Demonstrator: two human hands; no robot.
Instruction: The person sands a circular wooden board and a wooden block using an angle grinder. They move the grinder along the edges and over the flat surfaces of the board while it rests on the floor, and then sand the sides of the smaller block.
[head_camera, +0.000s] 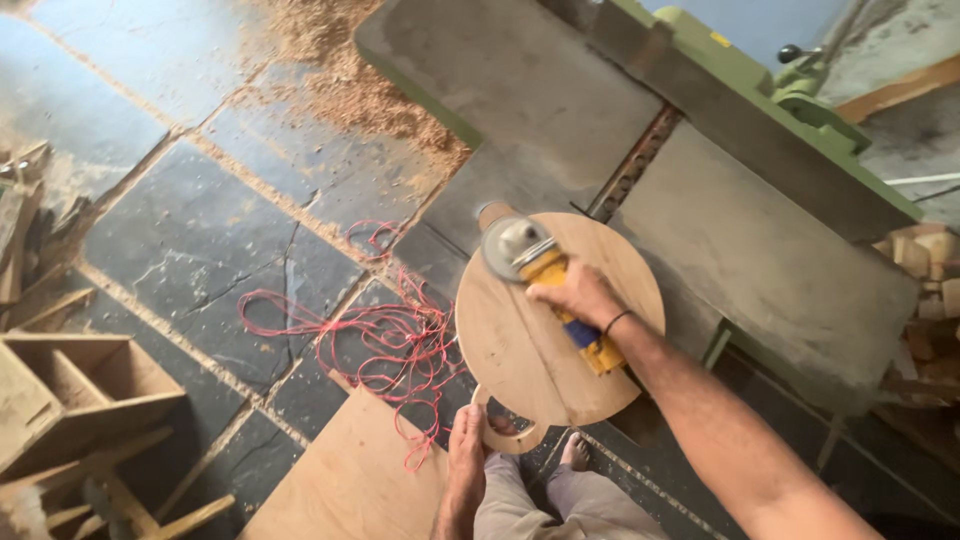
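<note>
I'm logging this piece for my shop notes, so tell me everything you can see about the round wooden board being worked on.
The round wooden board is a flat disc of pale plywood-like wood with a looped handle cut-out at its near end. It lies partly on the grey machine table, overhanging toward the person. The left hand grips the handle loop; the right hand presses a yellow angle grinder onto its top face. Its surface looks smooth and unfinished.

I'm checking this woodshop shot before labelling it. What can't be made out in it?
- Grinder, head view: the right hand covers its middle, so the switch is hidden.
- Disc: blurred; spinning or still, cannot tell.
- Left hand: its fingers curl into the board's handle hole; the grip is partly hidden.
- Planer: cut off by the top and right edges.
- Red cord: its ends cannot be traced.
</note>
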